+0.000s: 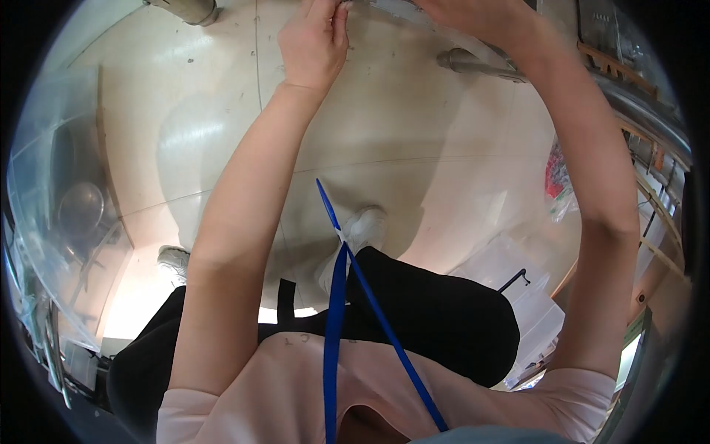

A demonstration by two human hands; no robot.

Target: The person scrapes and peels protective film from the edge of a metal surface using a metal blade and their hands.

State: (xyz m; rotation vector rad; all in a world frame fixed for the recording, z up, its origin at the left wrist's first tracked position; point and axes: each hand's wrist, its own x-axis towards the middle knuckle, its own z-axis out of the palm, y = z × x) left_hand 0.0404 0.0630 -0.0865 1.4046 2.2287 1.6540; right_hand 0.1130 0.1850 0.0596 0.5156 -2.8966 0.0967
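Head view, top edge: a pale greyish item (pixel 392 9) lies between the two hands, cut by the frame; too little shows for me to name it. It sits just right of the left fingertips and runs toward the right hand. Left hand (pixel 313 46): fingers bent inward, thumb drawn in close to them at the near end of the item; whether they pinch it, I cannot tell. Right hand (pixel 462 15): fingers run out past the top edge, so I cannot tell if they are spread or pressed together; the item meets the frame edge just beside it. Below the right wrist I note a metal tube (pixel 481 64), lying crosswise over the pale floor (pixel 370 140); a second post (pixel 189 9) stands at upper left. Nearer the body, a blue lanyard (pixel 335 311) hangs down the pink shirt (pixel 288 377) and past the black trousers (pixel 436 311), its tip over the floor near a white shoe (pixel 365 226). Left margin: clear plastic boxes (pixel 70 148). Right margin: a clear bin (pixel 536 318) beside the knee, a red-patterned packet (pixel 555 174) behind the right forearm, a metal rail (pixel 643 103) beyond.
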